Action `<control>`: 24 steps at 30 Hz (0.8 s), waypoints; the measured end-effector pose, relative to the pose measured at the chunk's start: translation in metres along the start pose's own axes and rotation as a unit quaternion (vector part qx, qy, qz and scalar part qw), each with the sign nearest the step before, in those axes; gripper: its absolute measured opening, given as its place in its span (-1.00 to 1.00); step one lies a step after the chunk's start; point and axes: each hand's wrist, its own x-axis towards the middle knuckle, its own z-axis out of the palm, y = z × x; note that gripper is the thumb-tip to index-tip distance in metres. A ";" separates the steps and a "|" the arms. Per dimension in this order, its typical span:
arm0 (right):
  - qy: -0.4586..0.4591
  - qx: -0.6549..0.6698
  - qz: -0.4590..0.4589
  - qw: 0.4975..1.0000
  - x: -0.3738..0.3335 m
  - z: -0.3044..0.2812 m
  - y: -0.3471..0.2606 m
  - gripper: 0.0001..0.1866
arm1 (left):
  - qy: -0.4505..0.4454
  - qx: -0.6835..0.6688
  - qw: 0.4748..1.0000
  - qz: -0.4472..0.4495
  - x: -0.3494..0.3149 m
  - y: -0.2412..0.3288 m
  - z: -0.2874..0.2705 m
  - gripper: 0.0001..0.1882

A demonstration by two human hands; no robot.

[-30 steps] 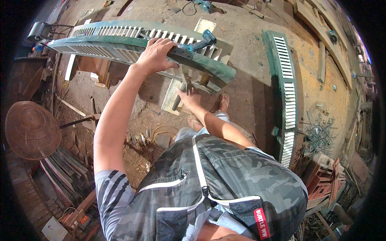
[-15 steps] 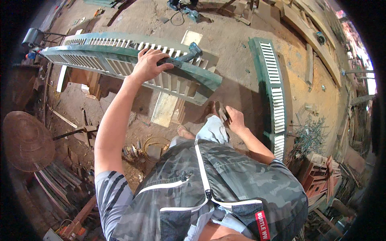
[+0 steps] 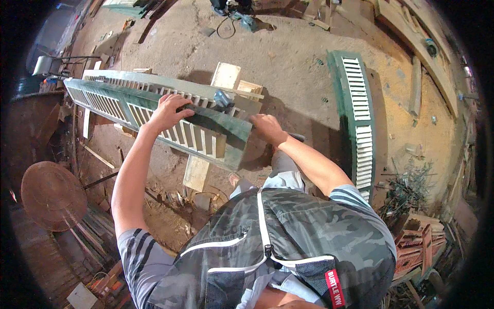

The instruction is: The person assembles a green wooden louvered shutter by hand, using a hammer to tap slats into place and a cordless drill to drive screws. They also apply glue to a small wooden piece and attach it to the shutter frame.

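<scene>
A long green shutter panel (image 3: 237, 135) with pale slats stands on edge across the left and middle of the view. My left hand (image 3: 169, 113) is closed over its upper edge, fingers wrapped across the rail. Just past the fingertips is a teal power tool (image 3: 222, 99), apparently with a dark body; whether my fingers touch it I cannot tell. My right hand (image 3: 268, 129) is closed near the panel's right end. A dark handle end (image 3: 297, 137) sticks out beside that wrist; the rest is hidden.
Beside the held panel lies another slatted panel (image 3: 146, 78). A separate green shutter (image 3: 351, 110) lies on the ground at right. Pale wood blocks (image 3: 226, 75) sit under the work. Beyond are a corded tool (image 3: 246, 22), long beams (image 3: 406, 38) and a round brown hat (image 3: 54, 196).
The panel's near end has swung toward me and left, with my left hand on it. My right hand has risen from beside my leg to the panel's end.
</scene>
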 end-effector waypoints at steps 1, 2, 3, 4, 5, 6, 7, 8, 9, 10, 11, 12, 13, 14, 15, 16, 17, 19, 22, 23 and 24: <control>-0.023 0.013 -0.034 0.999 0.010 0.004 -0.003 -0.71 | -0.017 -0.010 1.000 -0.012 0.001 -0.001 -0.001 -0.50; -0.035 0.003 -0.066 0.997 0.018 0.009 -0.001 -0.71 | -0.032 -0.022 0.999 -0.018 0.007 -0.003 -0.001 -0.50; -0.047 -0.008 -0.098 0.994 0.025 0.013 0.001 -0.72 | -0.034 -0.019 0.999 -0.020 0.013 -0.005 -0.001 -0.50; -0.059 -0.018 -0.128 0.990 0.030 0.019 0.003 -0.72 | -0.037 -0.017 0.999 -0.021 0.019 -0.005 0.001 -0.50; 0.017 0.005 -0.186 0.982 0.037 0.029 0.012 -0.70 | -0.036 -0.015 0.999 -0.019 0.028 -0.001 0.000 -0.50; 0.095 0.028 -0.241 0.965 0.044 0.038 0.020 -0.67 | -0.040 -0.014 0.999 -0.023 0.035 0.002 -0.002 -0.51; 0.173 0.050 -0.291 0.940 0.051 0.048 0.025 -0.65 | -0.055 -0.013 0.998 -0.032 0.040 0.006 -0.005 -0.52; 0.111 0.011 -0.276 0.955 0.060 0.041 0.023 -0.70 | -0.070 -0.013 0.997 -0.038 0.047 0.009 -0.008 -0.53; 0.046 -0.028 -0.262 0.964 0.070 0.018 0.015 -0.75 | -0.092 -0.026 0.994 -0.050 0.050 0.007 -0.008 -0.54; -0.019 -0.073 -0.242 0.967 0.074 0.001 0.014 -0.80 | -0.076 -0.012 0.996 -0.050 0.049 0.004 -0.005 -0.54; 0.004 -0.058 -0.217 0.974 0.071 -0.007 0.021 -0.82 | -0.059 0.001 0.997 -0.047 0.047 0.001 -0.003 -0.54; 0.037 -0.057 -0.187 0.980 0.064 -0.006 0.033 -0.83 | -0.063 0.006 0.997 -0.031 0.051 0.000 -0.004 -0.52; 0.026 -0.006 -0.154 0.988 0.054 -0.019 0.042 -0.82 | -0.065 -0.021 0.998 -0.002 0.045 -0.018 0.003 -0.54; 0.021 0.035 -0.110 0.993 0.039 -0.034 0.060 -0.81 | -0.073 -0.033 0.996 -0.027 0.049 -0.014 0.003 -0.56; 0.035 0.041 -0.064 0.996 0.023 -0.045 0.076 -0.78 | -0.120 -0.029 0.991 -0.057 0.050 -0.012 -0.001 -0.57; 0.055 0.048 -0.021 0.997 0.006 -0.054 0.093 -0.75 | -0.060 -0.043 0.997 -0.023 0.038 -0.020 0.008 -0.56; 0.032 0.047 0.033 0.998 -0.015 -0.061 0.118 -0.73 | -0.071 -0.044 0.996 -0.021 0.043 -0.017 0.005 -0.56; -0.008 0.067 0.139 0.988 -0.059 -0.087 0.165 -0.71 | -0.077 -0.039 0.994 -0.065 0.046 -0.001 -0.003 -0.53; -0.035 0.024 0.293 0.955 -0.130 -0.114 0.222 -0.76 | -0.011 -0.092 0.996 -0.007 0.058 0.012 -0.006 -0.72; -0.050 0.000 0.328 0.943 -0.139 -0.129 0.239 -0.78 | -0.016 -0.096 0.995 -0.017 0.056 0.018 -0.007 -0.73; -0.065 0.011 0.355 0.933 -0.142 -0.148 0.258 -0.79 | -0.026 -0.125 0.991 -0.042 0.055 0.020 -0.008 -0.72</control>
